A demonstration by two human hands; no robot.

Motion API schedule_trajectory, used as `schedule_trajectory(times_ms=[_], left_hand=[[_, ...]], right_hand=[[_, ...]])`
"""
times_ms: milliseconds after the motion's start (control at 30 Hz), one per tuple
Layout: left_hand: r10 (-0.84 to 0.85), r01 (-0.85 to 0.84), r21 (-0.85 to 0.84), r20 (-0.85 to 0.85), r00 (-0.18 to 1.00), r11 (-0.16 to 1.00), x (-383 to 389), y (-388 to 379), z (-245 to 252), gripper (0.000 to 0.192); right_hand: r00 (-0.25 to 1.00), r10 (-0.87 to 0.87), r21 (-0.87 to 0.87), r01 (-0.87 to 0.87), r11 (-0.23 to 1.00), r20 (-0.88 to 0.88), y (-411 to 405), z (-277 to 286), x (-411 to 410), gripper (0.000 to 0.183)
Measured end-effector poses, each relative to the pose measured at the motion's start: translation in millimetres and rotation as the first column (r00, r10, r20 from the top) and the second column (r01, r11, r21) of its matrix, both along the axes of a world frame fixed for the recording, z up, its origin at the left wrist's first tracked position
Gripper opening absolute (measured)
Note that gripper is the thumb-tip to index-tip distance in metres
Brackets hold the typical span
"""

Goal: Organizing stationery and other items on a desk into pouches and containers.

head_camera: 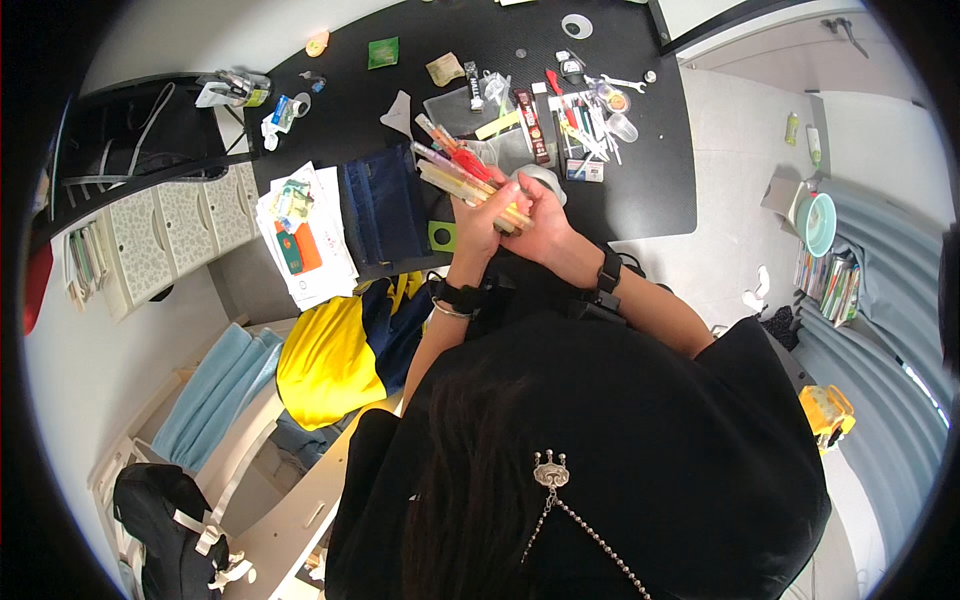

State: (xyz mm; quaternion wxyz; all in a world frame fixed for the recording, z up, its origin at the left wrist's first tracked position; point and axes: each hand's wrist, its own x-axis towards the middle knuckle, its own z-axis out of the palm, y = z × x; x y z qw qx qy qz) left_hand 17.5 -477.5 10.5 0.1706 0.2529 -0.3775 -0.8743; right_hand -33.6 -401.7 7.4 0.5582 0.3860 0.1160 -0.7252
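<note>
A bundle of slim pens or markers [452, 180] lies gripped between my two hands, above the front of the black desk [645, 191]. My left hand [480, 223] wraps around it from the left, the thumb across the barrels. My right hand [550, 225] cups its lower end from the right. Some barrels are pale yellow, others orange or pinkish, and a red item [472, 162] sits among them. Just left of the hands is a dark blue zip pouch [382, 206]. A green card with a round hole [442, 235] is beside my left wrist. Behind my right hand, a white rounded object [551, 182] is partly hidden.
Loose pens and sticks [589, 127], a red wrapper [529, 124], a wrench [624, 82] and a clear cup [622, 127] crowd the desk's right side. Papers [330, 255] with booklets on top lie left. A yellow garment [330, 360] hangs below the desk edge.
</note>
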Motion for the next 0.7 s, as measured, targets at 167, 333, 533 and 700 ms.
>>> schedule_trajectory(times_ms=[167,333,533,700], left_hand=[[0.056,-0.037,0.176,-0.106,0.993,0.984,3.9,-29.8,-4.0,0.022],[0.101,-0.102,0.132,0.013,0.995,0.986,36.3,-65.9,0.8,0.018],[0.081,-0.106,0.108,0.213,0.974,0.988,56.9,-55.4,-1.8,0.014],[0.067,-0.090,0.088,0.234,0.970,0.992,63.2,-40.0,-4.9,0.017]], right_hand=[[0.754,0.356,0.312,-0.210,0.927,-0.551,22.0,-42.7,-37.8,0.031],[0.010,0.900,0.748,0.560,0.357,-0.437,81.6,-108.3,-149.7,0.009],[-0.439,0.877,0.811,0.575,0.109,0.194,84.9,-116.4,-168.7,0.022],[-0.404,0.911,0.851,0.504,0.146,0.083,79.7,-136.7,-161.3,0.032]])
